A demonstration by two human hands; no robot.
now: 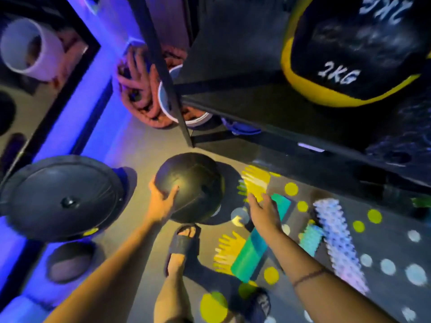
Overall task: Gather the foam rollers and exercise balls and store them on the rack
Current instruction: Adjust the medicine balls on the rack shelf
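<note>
A black exercise ball [193, 185] rests on the floor at the foot of the black rack [235, 80]. My left hand [162, 201] lies on the ball's left side, fingers spread against it. My right hand [264, 210] hovers open to the right of the ball, above a teal foam roller [254, 250]. A white knobbly foam roller [338, 243] and a small teal spiky roller [311, 238] lie further right on the floor. A black and yellow 2 kg ball [354, 52] sits on the rack's shelf.
A large black disc-shaped object [63, 199] lies at left. A coil of thick rope [142, 94] and a white bucket [168, 103] stand behind the rack's post. My sandalled foot [184, 243] is below the ball. The floor mat [384, 229] carries yellow and white dots.
</note>
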